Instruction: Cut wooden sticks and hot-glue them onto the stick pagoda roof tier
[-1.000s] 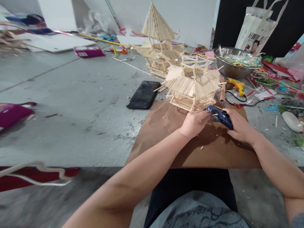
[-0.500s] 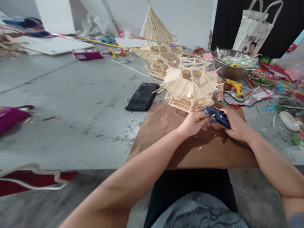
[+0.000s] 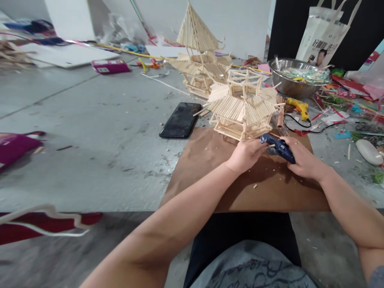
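My right hand (image 3: 309, 160) is wrapped round a dark blue hand cutter (image 3: 281, 149), its curved jaw pointing left. My left hand (image 3: 246, 155) is closed beside that jaw. A thin wooden stick (image 3: 273, 146) shows at the jaw, running from the left fingers; most of it is hidden. Just beyond both hands stands a pagoda-like model made of sticks (image 3: 243, 108), with a slatted roof and an open frame on top. Brown paper (image 3: 195, 176) lies under the hands, with small stick offcuts (image 3: 255, 186) on it.
A taller stick pagoda (image 3: 199, 52) stands behind. Left of the model lies a black phone (image 3: 180, 120). To the right are a yellow glue gun (image 3: 299, 109) with its cord, a metal bowl (image 3: 295, 90), a white computer mouse (image 3: 368, 152) and scattered craft scraps.
The view has shifted slightly. Both hands stay together at the cutter, and less of the stick shows between the left fingers and the jaw.
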A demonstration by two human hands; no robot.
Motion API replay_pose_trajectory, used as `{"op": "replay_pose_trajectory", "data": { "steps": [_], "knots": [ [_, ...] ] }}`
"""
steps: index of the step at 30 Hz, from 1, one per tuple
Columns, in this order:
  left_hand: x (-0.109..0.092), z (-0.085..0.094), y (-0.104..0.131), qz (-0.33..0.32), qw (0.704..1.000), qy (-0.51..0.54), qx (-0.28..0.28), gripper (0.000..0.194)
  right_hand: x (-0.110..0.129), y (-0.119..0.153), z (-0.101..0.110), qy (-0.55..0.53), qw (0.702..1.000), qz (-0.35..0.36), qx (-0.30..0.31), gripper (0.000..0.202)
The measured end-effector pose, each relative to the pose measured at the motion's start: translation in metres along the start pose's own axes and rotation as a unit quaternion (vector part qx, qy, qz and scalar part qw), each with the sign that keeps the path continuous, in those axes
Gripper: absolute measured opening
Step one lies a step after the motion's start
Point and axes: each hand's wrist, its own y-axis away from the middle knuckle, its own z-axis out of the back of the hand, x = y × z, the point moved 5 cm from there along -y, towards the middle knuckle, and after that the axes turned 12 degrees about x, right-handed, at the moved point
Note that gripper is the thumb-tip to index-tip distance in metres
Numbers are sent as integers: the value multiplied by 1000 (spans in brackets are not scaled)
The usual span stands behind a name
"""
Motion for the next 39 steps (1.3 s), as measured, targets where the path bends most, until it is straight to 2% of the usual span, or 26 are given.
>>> {"op": "replay_pose_trajectory", "data": {
  "steps": [2, 4, 6, 8, 10, 13, 17, 20, 22, 34, 39],
  "knots": [
    [-4, 2, 1, -27, 998, -40, -36, 25, 2, 0, 1, -7, 1000, 6, -6, 72],
    [-5, 3, 1, -26, 998, -37, -48, 23, 3, 0, 1, -13, 1000, 4, -10, 72],
    [-2, 1, 1, 8, 1000, 16, -23, 21, 3, -1, 2, -12, 1000, -2, -12, 71],
    [4, -4, 1, 73, 989, 124, 32, 21, 2, -2, 2, -4, 1000, -13, -14, 70],
    [9, -12, 2, 150, 951, 255, 91, 23, 1, -3, 2, 6, 1000, -22, -13, 68],
    [10, -20, 6, 231, 869, 415, 140, 34, 0, -4, 2, 6, 999, -30, -13, 67],
    [5, -26, 9, 257, 774, 554, 165, 42, 3, -3, 4, 9, 1000, -26, -9, 66],
    [1, -29, 10, 255, 734, 599, 193, 44, 5, -3, 4, 23, 1000, -20, -2, 63],
    [0, -28, 10, 256, 729, 603, 199, 44, 5, -3, 3, 32, 999, -18, 1, 62],
    [0, -22, 9, 254, 772, 547, 201, 45, -1, 0, 2, 32, 998, -55, 11, 58],
    [0, -20, 8, 249, 778, 538, 207, 45, 0, 2, 2, 49, 997, -64, 17, 54]
  ]
}}
